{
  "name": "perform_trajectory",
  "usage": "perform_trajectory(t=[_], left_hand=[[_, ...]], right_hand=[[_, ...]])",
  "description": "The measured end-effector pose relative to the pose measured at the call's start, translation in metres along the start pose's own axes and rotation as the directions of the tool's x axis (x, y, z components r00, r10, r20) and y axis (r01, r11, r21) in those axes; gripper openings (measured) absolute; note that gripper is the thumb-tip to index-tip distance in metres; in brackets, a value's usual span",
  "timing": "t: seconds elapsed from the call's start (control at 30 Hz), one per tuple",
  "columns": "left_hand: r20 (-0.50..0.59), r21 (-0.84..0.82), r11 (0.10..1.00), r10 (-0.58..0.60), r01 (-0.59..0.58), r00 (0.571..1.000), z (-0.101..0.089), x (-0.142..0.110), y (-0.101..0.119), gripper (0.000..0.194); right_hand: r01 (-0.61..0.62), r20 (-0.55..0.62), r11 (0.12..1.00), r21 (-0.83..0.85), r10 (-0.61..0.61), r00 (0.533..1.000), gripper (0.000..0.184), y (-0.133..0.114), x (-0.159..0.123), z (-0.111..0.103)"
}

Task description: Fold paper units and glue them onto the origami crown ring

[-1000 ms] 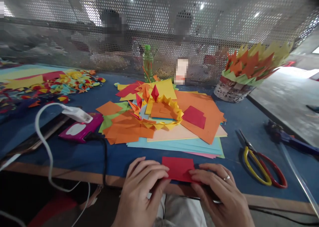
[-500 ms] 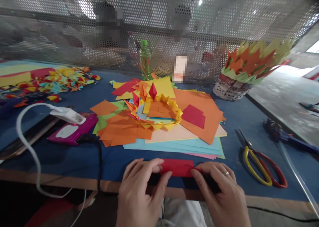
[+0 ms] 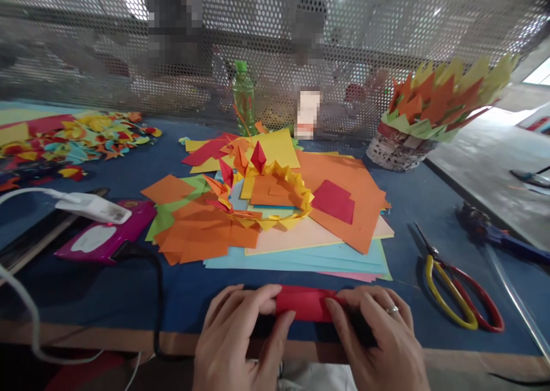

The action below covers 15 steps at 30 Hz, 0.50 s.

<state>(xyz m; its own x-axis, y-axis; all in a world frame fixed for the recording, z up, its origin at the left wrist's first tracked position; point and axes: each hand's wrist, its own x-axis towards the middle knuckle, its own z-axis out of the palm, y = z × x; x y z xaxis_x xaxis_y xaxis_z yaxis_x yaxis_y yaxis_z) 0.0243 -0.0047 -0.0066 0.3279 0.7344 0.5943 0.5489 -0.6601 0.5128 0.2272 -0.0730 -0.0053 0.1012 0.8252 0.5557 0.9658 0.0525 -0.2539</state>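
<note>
A small red paper (image 3: 306,302), folded into a narrow strip, lies at the near edge of the blue table (image 3: 429,208). My left hand (image 3: 238,334) pinches its left end with fingers and thumb. My right hand (image 3: 376,336), a ring on one finger, pinches its right end. Both hands press the strip against the tabletop. Just beyond it lies a pile of coloured paper sheets (image 3: 330,236) with a yellow folded paper ring (image 3: 275,199) on top.
Scissors (image 3: 455,291) with yellow and red handles lie to the right, a blue glue gun (image 3: 498,233) beyond them. A basket of paper pieces (image 3: 423,130) stands back right. A pink device (image 3: 103,236) with cables lies left. A green bottle (image 3: 243,96) stands against the mesh screen.
The red paper was a flat square; it is now folded in half into a narrow strip, with both hands closed on its ends. The view has shifted slightly.
</note>
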Motion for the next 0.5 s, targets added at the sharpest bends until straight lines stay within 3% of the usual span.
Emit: perform_trajectory(t=[0.2, 0.5], left_hand=[[-0.062, 0.035, 0.999, 0.011, -0.009, 0.998, 0.0021, 0.0012, 0.0019, 0.03], [0.0, 0.061, 0.998, 0.016, -0.016, 1.0, 0.0045, 0.0042, 0.003, 0.027]], right_hand=[[0.052, 0.014, 0.996, -0.072, -0.051, 0.999, 0.012, 0.0028, -0.0035, 0.0], [0.064, -0.003, 0.988, -0.144, -0.065, 0.998, 0.014, 0.0064, -0.0053, 0.0011]])
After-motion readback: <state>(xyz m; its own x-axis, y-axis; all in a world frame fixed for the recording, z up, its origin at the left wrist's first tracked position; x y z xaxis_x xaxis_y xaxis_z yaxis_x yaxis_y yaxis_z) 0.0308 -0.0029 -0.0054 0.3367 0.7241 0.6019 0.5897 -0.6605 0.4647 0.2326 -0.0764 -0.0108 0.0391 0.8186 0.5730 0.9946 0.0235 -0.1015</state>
